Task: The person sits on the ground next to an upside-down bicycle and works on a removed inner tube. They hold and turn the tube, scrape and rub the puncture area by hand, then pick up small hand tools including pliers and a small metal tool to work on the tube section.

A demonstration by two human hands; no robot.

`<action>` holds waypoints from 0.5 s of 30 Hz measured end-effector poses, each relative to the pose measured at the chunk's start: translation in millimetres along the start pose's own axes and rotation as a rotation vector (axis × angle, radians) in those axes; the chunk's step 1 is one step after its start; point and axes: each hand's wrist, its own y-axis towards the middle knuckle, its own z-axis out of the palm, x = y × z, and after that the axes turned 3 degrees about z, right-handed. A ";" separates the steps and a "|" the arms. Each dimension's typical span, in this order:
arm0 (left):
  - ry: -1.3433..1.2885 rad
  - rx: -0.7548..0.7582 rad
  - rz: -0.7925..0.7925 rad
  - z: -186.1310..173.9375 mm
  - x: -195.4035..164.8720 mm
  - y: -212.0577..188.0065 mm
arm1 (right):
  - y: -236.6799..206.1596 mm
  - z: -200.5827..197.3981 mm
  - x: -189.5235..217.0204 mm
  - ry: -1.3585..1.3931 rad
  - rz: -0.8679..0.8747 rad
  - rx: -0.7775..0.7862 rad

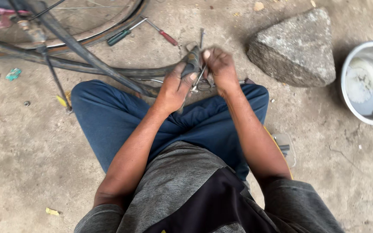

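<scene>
Now left hand (175, 84) grips inner tube (109, 69) | right hand (221, 69) beside | stone (296, 47) near

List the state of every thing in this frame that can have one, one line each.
Left hand: closed around a folded black inner tube.
Right hand: fingers pinched at the tube, motion-blurred.
Scissors: lying on the ground under the hands, partly hidden.
Steel bowl: upright, seems to hold water.
Screwdrivers: lying unused on the ground.
Bicycle wheel: lying flat.
Stone: resting on the ground.
</scene>
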 end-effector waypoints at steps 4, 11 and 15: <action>-0.052 -0.154 0.058 -10.9 4.0 3.4 | -46.0 38.5 -44.8 0.143 0.205 0.133; 0.238 -0.439 0.274 -4.9 17.2 11.9 | -147.7 59.4 -18.7 -0.458 -0.447 0.055; 0.184 -0.203 0.090 -2.4 3.6 14.3 | -109.6 22.0 31.9 -0.822 -1.041 -0.075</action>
